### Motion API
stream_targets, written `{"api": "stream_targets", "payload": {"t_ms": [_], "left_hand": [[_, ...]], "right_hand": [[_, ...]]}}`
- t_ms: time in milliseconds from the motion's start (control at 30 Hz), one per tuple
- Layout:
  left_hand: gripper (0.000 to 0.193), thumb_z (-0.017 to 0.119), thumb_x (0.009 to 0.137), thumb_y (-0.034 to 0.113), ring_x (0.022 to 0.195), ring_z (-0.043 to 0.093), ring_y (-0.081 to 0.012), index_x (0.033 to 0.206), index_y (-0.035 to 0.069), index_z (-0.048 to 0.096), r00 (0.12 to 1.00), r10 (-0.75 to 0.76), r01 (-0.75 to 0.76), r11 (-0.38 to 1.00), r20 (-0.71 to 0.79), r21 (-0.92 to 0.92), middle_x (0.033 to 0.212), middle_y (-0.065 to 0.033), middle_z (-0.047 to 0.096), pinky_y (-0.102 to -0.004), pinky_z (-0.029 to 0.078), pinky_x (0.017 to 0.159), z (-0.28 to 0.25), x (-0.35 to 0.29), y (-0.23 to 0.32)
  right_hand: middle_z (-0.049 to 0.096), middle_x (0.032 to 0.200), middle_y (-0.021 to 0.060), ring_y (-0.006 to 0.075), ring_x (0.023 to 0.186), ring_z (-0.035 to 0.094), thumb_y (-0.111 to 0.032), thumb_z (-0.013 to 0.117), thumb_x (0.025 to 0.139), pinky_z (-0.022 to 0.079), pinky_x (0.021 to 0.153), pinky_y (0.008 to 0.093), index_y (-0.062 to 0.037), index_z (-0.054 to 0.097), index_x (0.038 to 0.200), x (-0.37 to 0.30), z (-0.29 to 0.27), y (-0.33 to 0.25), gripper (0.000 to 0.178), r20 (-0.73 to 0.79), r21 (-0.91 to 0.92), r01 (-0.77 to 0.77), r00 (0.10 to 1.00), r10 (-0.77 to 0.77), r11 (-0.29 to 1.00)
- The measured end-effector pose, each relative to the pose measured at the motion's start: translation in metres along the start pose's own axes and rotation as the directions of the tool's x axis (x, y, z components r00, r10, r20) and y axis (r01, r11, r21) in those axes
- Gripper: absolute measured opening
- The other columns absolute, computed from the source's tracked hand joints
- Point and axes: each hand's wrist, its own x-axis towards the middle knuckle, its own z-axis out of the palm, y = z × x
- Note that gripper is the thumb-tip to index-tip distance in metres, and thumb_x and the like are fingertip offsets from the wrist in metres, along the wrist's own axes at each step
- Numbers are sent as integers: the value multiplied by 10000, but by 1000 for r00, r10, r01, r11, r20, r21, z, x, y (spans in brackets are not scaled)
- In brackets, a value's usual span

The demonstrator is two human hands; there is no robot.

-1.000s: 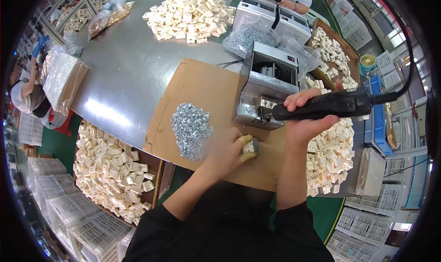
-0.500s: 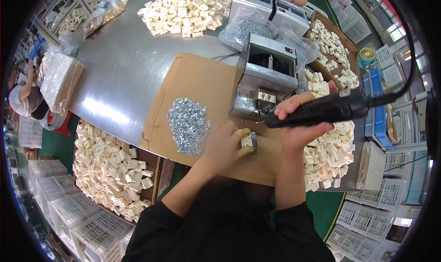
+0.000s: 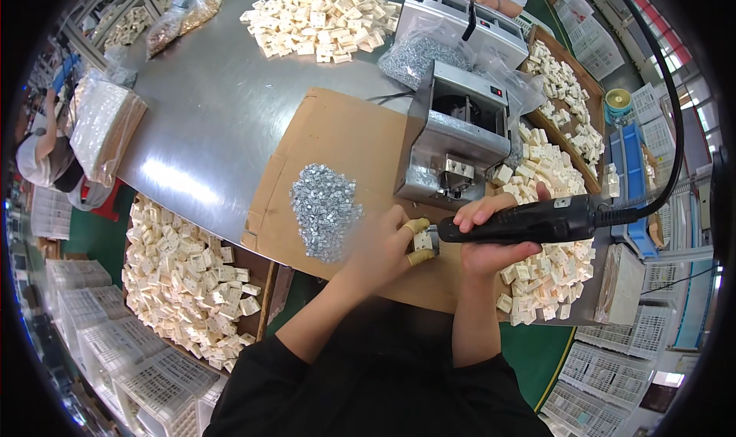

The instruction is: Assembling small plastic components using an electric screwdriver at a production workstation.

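Two fingers of my left hand (image 3: 376, 249), wrapped in yellowish tape, pinch a small cream plastic part (image 3: 423, 241) with a grey metal side over the cardboard. My right hand (image 3: 488, 257) is closed around a black electric screwdriver (image 3: 529, 221), held nearly level with its cable running off to the right. The screwdriver's front end is right beside the cream part; whether its bit touches is hidden. Just beyond my hands stands a metal screw feeder (image 3: 468, 138). To the left of my left hand lies a heap of small silvery metal pieces (image 3: 323, 207) on the cardboard sheet (image 3: 299, 138).
Cream parts are heaped at the table's back (image 3: 322, 15), beside my right forearm (image 3: 548, 276) and in a box at lower left (image 3: 184, 284). A bag of metal pieces (image 3: 422, 57) rests behind the feeder. A co-worker's hand (image 3: 487, 0) shows at the far side.
The screwdriver in my right hand has come down from the feeder's front to the cream part. My left hand has shifted slightly right, and the whole view has shifted a little.
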Motion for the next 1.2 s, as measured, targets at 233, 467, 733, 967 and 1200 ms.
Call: {"api": "stream_targets", "payload": {"t_ms": [233, 467, 733, 967, 1200], "left_hand": [[453, 816, 661, 265, 761, 546, -278, 1069, 108, 695, 994, 105, -106, 994, -27, -27, 819, -67, 530, -399, 446, 698, 1, 2, -6], [381, 808, 653, 279, 737, 555, -220, 955, 74, 698, 981, 178, -175, 983, -76, 46, 817, -34, 523, -362, 411, 660, -1, 5, -9], [370, 797, 663, 291, 710, 556, -195, 923, 53, 688, 974, 219, -210, 968, -58, 137, 792, -31, 506, -347, 396, 692, -5, 6, -4], [418, 802, 682, 339, 744, 544, -198, 966, 53, 690, 970, 226, -208, 960, -85, 188, 795, -24, 509, -353, 403, 708, -1, 3, -2], [418, 800, 691, 359, 743, 519, -231, 960, 62, 679, 983, 168, -154, 972, -69, 176, 813, -33, 516, -352, 418, 667, 1, 2, 2]], "right_hand": [[532, 690, 113, 196, 491, 522, -770, 474, 844, 487, 487, 340, -140, 226, 1433, 0, 2, 4, 897, 65, -37, 12, 998, -10, 999], [541, 691, 115, 206, 495, 530, -763, 496, 841, 489, 490, 341, -132, 255, 1381, 5, 6, 5, 865, 159, -62, -59, 985, 68, 996], [550, 711, 123, 211, 510, 542, -751, 565, 815, 502, 498, 334, -108, 288, 1288, 6, 9, 3, 845, 265, -56, -105, 957, 116, 993], [549, 712, 125, 212, 512, 538, -744, 615, 787, 499, 499, 332, -86, 294, 1236, 4, 11, 4, 859, 233, -112, -151, 957, 174, 982], [546, 681, 121, 211, 510, 536, -738, 669, 745, 491, 506, 325, -72, 312, 1200, 1, 14, 4, 882, 208, -144, -177, 956, 205, 974]]}}
